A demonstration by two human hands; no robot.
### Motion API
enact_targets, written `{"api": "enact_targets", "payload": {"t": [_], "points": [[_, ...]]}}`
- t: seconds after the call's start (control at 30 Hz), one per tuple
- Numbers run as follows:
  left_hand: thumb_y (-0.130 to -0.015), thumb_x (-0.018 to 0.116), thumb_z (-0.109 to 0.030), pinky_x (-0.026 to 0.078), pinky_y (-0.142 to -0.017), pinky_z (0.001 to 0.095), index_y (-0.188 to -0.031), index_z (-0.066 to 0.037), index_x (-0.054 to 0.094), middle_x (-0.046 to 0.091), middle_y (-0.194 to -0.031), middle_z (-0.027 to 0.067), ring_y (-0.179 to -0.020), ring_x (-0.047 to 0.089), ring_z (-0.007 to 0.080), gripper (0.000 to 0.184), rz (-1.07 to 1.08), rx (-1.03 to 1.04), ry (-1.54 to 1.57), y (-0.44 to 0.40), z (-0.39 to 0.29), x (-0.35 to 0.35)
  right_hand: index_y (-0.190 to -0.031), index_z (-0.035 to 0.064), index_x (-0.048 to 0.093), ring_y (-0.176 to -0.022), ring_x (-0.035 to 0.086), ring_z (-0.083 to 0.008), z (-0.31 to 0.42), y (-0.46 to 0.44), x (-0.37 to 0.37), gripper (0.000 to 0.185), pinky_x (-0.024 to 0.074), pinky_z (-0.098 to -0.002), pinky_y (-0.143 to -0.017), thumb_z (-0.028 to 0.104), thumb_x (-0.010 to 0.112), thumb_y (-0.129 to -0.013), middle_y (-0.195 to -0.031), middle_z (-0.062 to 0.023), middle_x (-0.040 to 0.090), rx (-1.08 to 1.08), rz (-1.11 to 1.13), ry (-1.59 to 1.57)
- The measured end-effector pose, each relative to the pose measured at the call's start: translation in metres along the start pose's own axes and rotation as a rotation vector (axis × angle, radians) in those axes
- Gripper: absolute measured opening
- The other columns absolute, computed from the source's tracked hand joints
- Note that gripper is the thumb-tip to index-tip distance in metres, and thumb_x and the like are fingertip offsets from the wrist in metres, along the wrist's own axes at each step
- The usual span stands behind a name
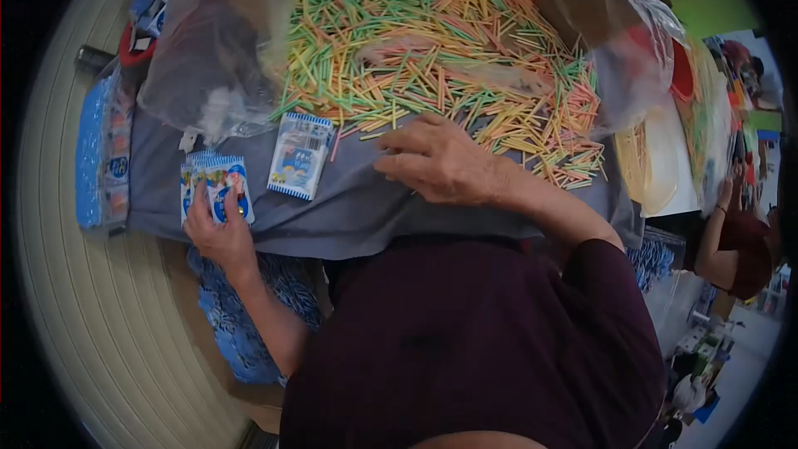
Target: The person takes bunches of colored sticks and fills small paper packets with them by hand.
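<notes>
My left hand [218, 229] is closed around several small blue-and-white printed packets [235, 175] at the left of the grey cloth, with thumb and fingers over their front. Another packet [301, 156], with striped blue ends, lies flat just right of them. My right hand [445, 162] hovers over or rests at the near edge of a big heap of thin coloured sticks [416, 87], in green, yellow, orange and pink. Its fingers are bent and slightly apart, pointing left, and nothing shows between them. The underside of that hand is hidden.
Clear plastic sheeting [216, 50] surrounds the heap on a grey cloth [349, 216]. A blue packaged box [101, 154] stands at the far left. Blue patterned material [241, 324] sits below the table edge. At right are a pale tray [657, 175] and another person [740, 249].
</notes>
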State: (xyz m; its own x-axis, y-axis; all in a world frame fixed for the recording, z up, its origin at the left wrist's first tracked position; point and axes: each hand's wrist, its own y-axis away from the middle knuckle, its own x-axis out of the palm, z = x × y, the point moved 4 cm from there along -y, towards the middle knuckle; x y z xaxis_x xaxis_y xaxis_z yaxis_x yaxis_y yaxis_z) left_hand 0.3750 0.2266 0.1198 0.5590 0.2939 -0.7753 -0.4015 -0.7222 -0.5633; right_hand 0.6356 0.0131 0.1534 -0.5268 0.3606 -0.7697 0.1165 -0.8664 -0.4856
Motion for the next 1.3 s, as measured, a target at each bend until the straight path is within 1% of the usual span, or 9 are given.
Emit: {"api": "enact_targets", "payload": {"t": [0.2, 0.27, 0.37, 0.6, 0.67, 0.9, 0.97, 1.2, 1.3], "points": [[-0.083, 0.077, -0.022, 0.045, -0.086, 0.0415, -0.119, -0.007, 0.067, 0.064, -0.106, 0.0111, -0.099, 0.056, 0.0305, 0.041, -0.152, 0.100, -0.233, -0.009, -0.050, -0.030, -0.123, 0.0201, 0.067, -0.115, 0.057, -0.0324, -0.074, 0.053, -0.117, 0.050, 0.0457, -0.0453, -0.092, 0.000, 0.067, -0.077, -0.118, -0.0128, 0.062, 0.360, -0.041, 0.512], [-0.082, 0.078, -0.023, 0.044, -0.088, 0.0416, -0.114, -0.005, 0.069, 0.061, -0.102, 0.0108, -0.097, 0.056, 0.0306, 0.038, 0.034, 0.230, 0.137, -0.016, -0.075, -0.019, -0.128, 0.0224, 0.064, -0.121, 0.052, -0.0336, -0.094, 0.078, -0.149, 0.057, 0.0439, -0.0467, -0.095, 0.000, 0.067, -0.076, -0.125, -0.0138, 0.059, 0.485, 0.042, 0.600], [-0.077, 0.080, -0.021, 0.045, -0.084, 0.0421, -0.111, -0.004, 0.068, 0.060, -0.103, 0.0114, -0.095, 0.056, 0.0319, 0.040, 0.367, 0.290, 0.236, -0.018, -0.125, 0.011, -0.141, 0.0263, 0.052, -0.138, 0.033, -0.0350, -0.124, 0.116, -0.167, 0.078, 0.0337, -0.0499, -0.105, 0.000, 0.072, -0.070, -0.149, -0.0147, 0.038, 0.827, 0.522, 0.786], [-0.079, 0.072, -0.009, 0.048, -0.073, 0.0406, -0.105, 0.001, 0.068, 0.059, -0.093, 0.0107, -0.087, 0.059, 0.0306, 0.028, 0.270, 0.427, -0.015, -0.001, -0.138, 0.030, -0.122, 0.0078, 0.056, -0.129, 0.041, -0.0319, -0.142, 0.148, -0.151, 0.054, 0.0354, -0.0466, -0.097, -0.002, 0.066, -0.070, -0.133, -0.0124, 0.048, 0.803, 0.572, 0.726], [-0.079, 0.072, -0.008, 0.048, -0.070, 0.0401, -0.101, 0.000, 0.069, 0.059, -0.090, 0.0101, -0.083, 0.060, 0.0300, 0.024, 0.221, 0.432, -0.030, 0.005, -0.140, 0.031, -0.112, 0.0042, 0.056, -0.120, 0.045, -0.0308, -0.141, 0.156, -0.150, 0.043, 0.0358, -0.0452, -0.094, -0.001, 0.065, -0.070, -0.122, -0.0114, 0.051, 0.609, 0.418, 0.754], [-0.077, 0.073, -0.002, 0.048, -0.064, 0.0391, -0.088, -0.002, 0.070, 0.061, -0.078, 0.0083, -0.072, 0.060, 0.0295, 0.011, 0.118, 0.306, 0.253, 0.003, -0.131, 0.026, -0.111, 0.0040, 0.056, -0.112, 0.053, -0.0334, -0.122, 0.148, -0.170, 0.041, 0.0369, -0.0434, -0.093, -0.004, 0.055, -0.071, -0.108, -0.0161, 0.058, 0.660, 0.324, 0.695], [-0.078, 0.072, -0.003, 0.048, -0.064, 0.0395, -0.088, -0.002, 0.070, 0.061, -0.079, 0.0082, -0.073, 0.060, 0.0296, 0.010, 0.124, 0.290, 0.237, 0.000, -0.131, 0.023, -0.109, 0.0027, 0.055, -0.102, 0.057, -0.0401, -0.120, 0.145, -0.187, 0.037, 0.0413, -0.0451, -0.086, -0.004, 0.053, -0.073, -0.098, -0.0199, 0.060, 0.853, 0.191, 0.614], [-0.078, 0.066, -0.003, 0.050, -0.064, 0.0409, -0.082, -0.005, 0.068, 0.061, -0.078, 0.0071, -0.076, 0.061, 0.0292, 0.005, 0.175, 0.370, -0.065, -0.008, -0.153, 0.028, -0.104, 0.0013, 0.057, -0.094, 0.057, -0.0441, -0.138, 0.130, -0.175, 0.021, 0.0462, -0.0470, -0.078, 0.004, 0.056, -0.083, -0.096, -0.0236, 0.059, 0.719, -0.039, 0.601], [-0.073, 0.066, 0.000, 0.050, -0.064, 0.0400, -0.080, -0.006, 0.067, 0.061, -0.079, 0.0070, -0.076, 0.061, 0.0292, 0.009, 0.096, 0.350, 0.165, -0.011, -0.137, 0.032, -0.107, 0.0047, 0.061, -0.089, 0.059, -0.0423, -0.157, 0.111, -0.151, 0.031, 0.0449, -0.0505, -0.079, 0.008, 0.067, -0.077, -0.091, -0.0209, 0.063, 0.583, -0.182, 0.610]]}}
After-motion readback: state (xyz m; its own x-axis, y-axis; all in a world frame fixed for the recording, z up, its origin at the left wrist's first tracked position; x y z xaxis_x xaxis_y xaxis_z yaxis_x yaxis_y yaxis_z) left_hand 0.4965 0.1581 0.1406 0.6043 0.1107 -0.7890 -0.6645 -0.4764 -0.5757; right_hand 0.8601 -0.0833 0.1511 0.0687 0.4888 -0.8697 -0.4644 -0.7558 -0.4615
